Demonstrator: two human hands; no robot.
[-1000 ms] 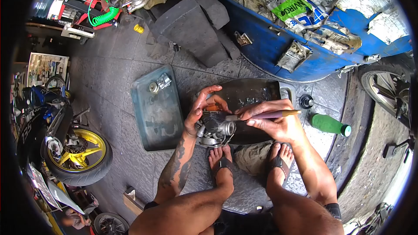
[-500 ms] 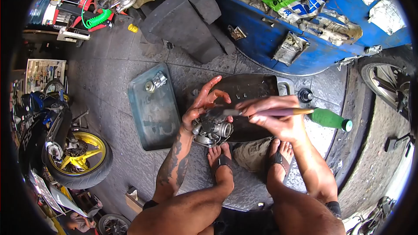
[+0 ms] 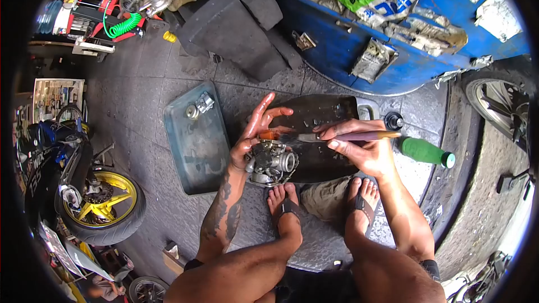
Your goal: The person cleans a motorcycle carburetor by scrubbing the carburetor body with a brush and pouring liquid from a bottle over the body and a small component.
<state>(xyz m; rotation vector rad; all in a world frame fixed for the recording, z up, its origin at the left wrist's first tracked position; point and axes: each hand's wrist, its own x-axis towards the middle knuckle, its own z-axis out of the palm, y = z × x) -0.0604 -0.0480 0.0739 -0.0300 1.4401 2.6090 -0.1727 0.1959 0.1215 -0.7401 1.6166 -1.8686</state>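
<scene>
A greasy metal carburetor (image 3: 275, 161) is held over the near left end of a dark, wet pan (image 3: 328, 163). My left hand (image 3: 251, 137) grips it from the left side, with the index finger stretched out and other fingers curled above it. Something orange (image 3: 272, 134) shows by those fingers; what it is I cannot tell. In my right hand (image 3: 365, 150) is a paintbrush (image 3: 368, 136), pinched near its metal ferrule. Its dark bristles point left, just above the carburetor's top; whether they touch it I cannot tell.
Left of the pan lies a grey-blue tray (image 3: 170, 134) with small metal parts (image 3: 200, 106). A green bottle (image 3: 424, 151) and a round black part (image 3: 393, 120) are on the right. A blue drum (image 3: 337, 73) stands ahead, and a yellow-wheeled motorcycle (image 3: 101, 199) is at left.
The brush has drawn back a little to the right and up from the carburetor. More of the carburetor's top shows, and the orange thing has come into sight. My left hand shifted slightly left.
</scene>
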